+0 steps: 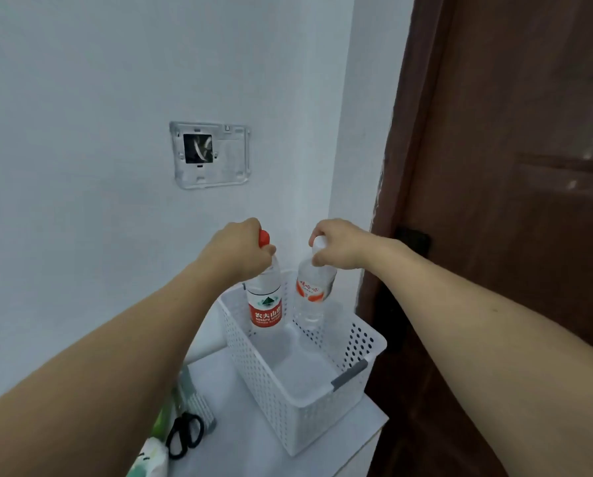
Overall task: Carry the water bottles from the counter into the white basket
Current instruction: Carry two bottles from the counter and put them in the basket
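Both hands are out over the white perforated plastic basket [288, 390], each holding a bottle by the top. The left hand [240, 249] is wrapped tight around the neck of the clear plastic water bottle with the red cap and red label [264, 306], and the red cap pokes out just above the fist. The right hand [339, 244] pinches the white cap of the clear plastic water bottle with the orange-and-white label [311, 294], fingers closed on the cap and neck.

Both bottles hang close to upright at the far end of the basket, side by side, red-cap one on the left. Their lower parts are down inside the basket walls, but I honestly can't tell whether the bottoms touch the basket floor. The rest of the basket looks bare inside. It has a grey handle grip [350, 375] on the near right rim.

The basket sits on the white worktop [253, 438], near its right edge, next to a dark brown wooden door [511, 235]. Left of the basket, partly under the left arm, lie black-handled scissors [184, 433] and a green-and-white soft packet [150, 456]. A clear plastic mounting plate [210, 154] is on the white wall.
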